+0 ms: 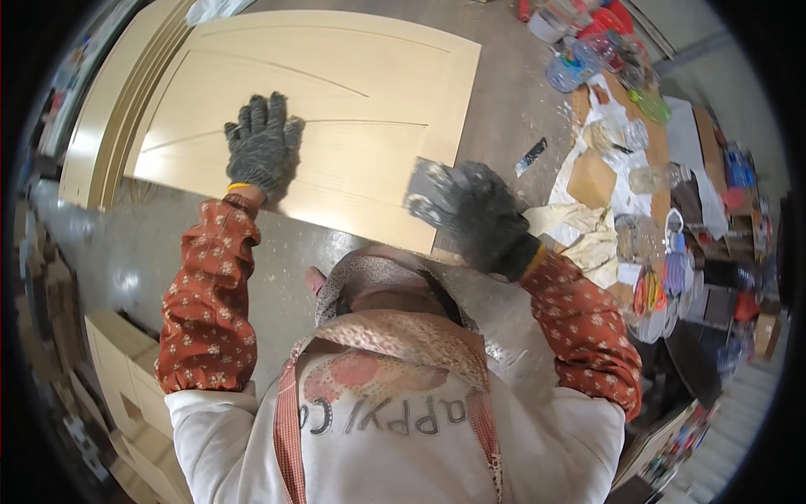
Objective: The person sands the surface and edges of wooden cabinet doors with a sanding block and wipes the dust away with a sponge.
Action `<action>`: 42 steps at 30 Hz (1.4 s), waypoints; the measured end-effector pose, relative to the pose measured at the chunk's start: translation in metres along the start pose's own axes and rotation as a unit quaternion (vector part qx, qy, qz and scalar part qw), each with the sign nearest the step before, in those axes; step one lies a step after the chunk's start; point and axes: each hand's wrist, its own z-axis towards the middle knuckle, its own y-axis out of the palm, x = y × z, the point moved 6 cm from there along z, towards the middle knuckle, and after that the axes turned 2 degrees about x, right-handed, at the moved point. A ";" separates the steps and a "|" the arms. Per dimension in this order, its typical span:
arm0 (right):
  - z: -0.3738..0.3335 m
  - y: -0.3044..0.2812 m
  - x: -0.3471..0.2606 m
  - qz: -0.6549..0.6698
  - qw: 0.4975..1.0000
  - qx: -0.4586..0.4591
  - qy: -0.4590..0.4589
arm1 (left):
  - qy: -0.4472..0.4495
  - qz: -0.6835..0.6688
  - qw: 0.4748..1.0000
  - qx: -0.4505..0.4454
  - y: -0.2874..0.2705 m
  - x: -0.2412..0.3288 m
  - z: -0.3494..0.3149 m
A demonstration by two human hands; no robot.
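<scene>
A large cream door panel (353, 168) with carved curved grooves lies flat on a brown work table (504, 92). My left hand (264, 144), in a dark grey knit glove, rests flat on the panel with its fingers stretched out and nothing held. Near the panel's right edge, my right hand (483, 214) wears a similar glove and is blurred by motion. Its whitish, stained fingers press on a flat grey rectangular piece (425, 175); whether this is a scraper blade or an abrasive sheet, I cannot tell.
More cream panels (126, 101) are stacked at the left. A dark, white-smeared strip (531, 156) lies right of the panel. Plastic bottles (573, 67), crumpled cloth (583, 235) and tape rolls (648, 290) crowd the right side. Cream cabinet parts (126, 370) stand at lower left.
</scene>
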 end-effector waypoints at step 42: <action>0.127 0.021 -0.092 0.085 0.958 -0.066 -0.266 | -0.305 -0.188 0.916 0.178 0.069 -0.121 -0.285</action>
